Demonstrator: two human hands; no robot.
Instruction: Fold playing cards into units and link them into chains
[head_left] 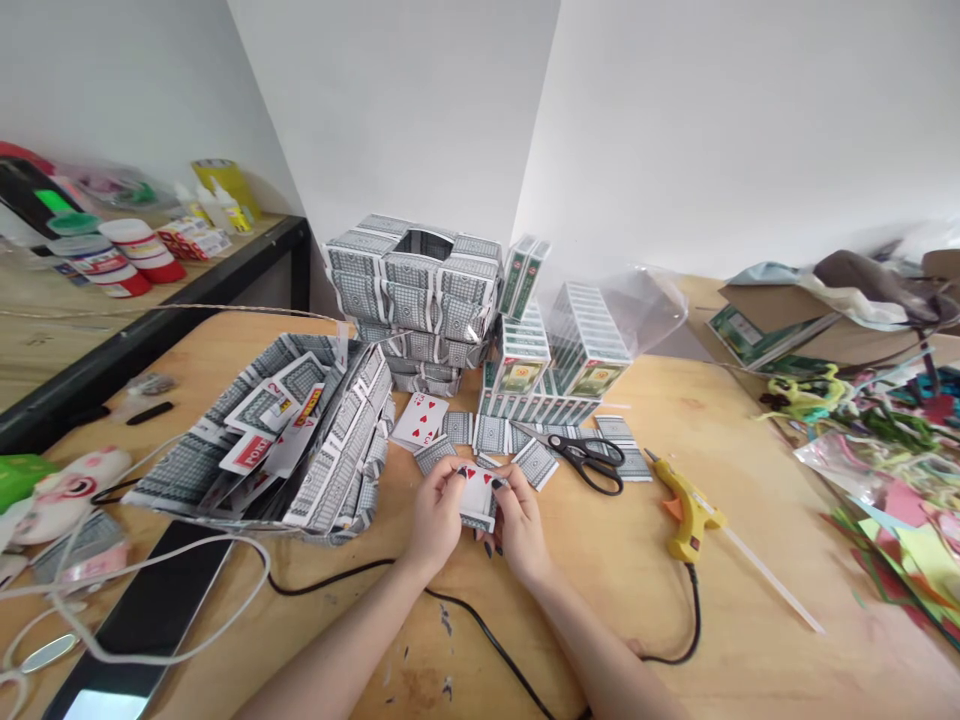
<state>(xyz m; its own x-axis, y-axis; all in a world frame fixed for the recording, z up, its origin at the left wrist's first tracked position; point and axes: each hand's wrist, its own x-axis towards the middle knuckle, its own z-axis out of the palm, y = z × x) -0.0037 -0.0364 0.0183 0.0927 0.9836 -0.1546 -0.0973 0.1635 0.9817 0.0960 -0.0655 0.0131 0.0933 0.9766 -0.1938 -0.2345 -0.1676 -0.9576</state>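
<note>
Box [341, 450] near the left hand [439, 510] holds cards [297, 392], apparently layered.

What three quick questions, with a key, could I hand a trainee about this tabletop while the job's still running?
1. What do the left hand and the right hand hold between them?
2. What colour is the body of the glue gun? A) blue B) yellow C) black
3. True or false: in the picture, the scissors lie to the left of the glue gun.

Key:
1. At least one playing card, with red hearts showing.
2. B
3. True
</note>
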